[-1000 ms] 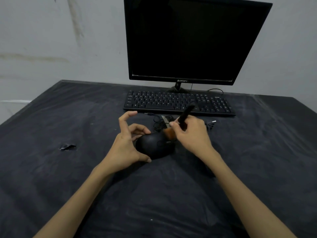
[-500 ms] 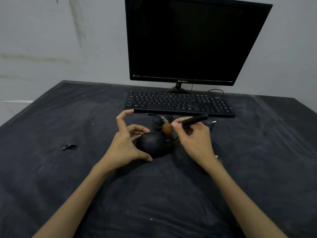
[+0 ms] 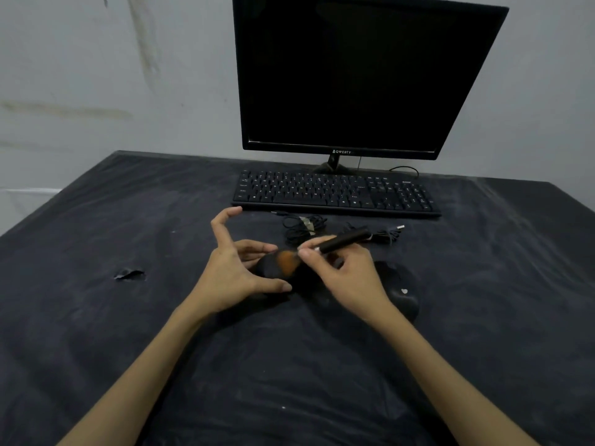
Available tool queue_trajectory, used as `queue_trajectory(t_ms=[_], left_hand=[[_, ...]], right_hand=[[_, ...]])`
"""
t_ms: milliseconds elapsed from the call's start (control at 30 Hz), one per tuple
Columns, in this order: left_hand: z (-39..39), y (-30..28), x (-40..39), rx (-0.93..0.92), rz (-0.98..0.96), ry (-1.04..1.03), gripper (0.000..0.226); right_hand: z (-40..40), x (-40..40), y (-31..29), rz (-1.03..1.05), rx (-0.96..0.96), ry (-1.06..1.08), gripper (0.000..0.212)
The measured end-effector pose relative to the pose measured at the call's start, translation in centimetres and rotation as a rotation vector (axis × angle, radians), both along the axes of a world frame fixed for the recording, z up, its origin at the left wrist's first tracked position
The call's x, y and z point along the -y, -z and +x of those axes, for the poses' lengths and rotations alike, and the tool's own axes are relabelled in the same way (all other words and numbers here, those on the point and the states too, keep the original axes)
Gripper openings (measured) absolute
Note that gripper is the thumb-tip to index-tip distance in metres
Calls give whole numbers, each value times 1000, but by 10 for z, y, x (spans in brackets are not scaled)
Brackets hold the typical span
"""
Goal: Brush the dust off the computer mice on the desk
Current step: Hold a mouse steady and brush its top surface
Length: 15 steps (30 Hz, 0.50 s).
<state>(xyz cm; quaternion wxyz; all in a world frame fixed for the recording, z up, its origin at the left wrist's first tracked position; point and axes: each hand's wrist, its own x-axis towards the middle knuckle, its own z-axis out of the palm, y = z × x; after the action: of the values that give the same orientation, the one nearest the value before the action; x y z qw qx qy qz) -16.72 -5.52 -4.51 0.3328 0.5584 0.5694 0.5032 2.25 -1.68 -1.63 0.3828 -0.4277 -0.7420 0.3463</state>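
As bristles now sweep leftward, right hand (image 3: 349,278) gripping brush (image 3: 325,247), left hand (image 3: 238,268) steadying mouse (image 3: 273,272).

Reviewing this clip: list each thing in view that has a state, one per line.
Monitor: upright, screen dark.
Keyboard: flat on the desk, untouched.
Near mouse: on the cloth, steadied by the left hand.
Brush: pinched in the right hand, orange bristles on the near mouse.
Second mouse: resting right of the right hand, untouched.
Cables: coiled, one plug lying loose.
Desk cloth: dusty, torn at left.
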Motion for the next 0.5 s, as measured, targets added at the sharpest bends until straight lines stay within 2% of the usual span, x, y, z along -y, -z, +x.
queue_trajectory(t_ms=[100, 133, 200, 267, 300, 400, 500], left_hand=[[1, 1, 1, 23, 6, -13, 115], [1, 1, 1, 25, 10, -17, 114], [0, 1, 0, 21, 14, -18, 113], [0, 1, 0, 6, 13, -14, 113], [0, 1, 0, -3, 11, -11, 113], [2, -1, 3, 11, 6, -29, 110], [-1, -2, 1, 73, -17, -80, 101]], right_hand=[[9, -18, 1, 127, 94, 262, 5], [8, -17, -1, 162, 55, 268, 5], [4, -7, -5, 179, -54, 142, 3], [-3, 3, -7, 59, -56, -24, 4], [-3, 2, -5, 19, -19, -35, 5], [7, -18, -2, 83, 144, 202, 6], [13, -16, -8, 121, 10, 250, 6]])
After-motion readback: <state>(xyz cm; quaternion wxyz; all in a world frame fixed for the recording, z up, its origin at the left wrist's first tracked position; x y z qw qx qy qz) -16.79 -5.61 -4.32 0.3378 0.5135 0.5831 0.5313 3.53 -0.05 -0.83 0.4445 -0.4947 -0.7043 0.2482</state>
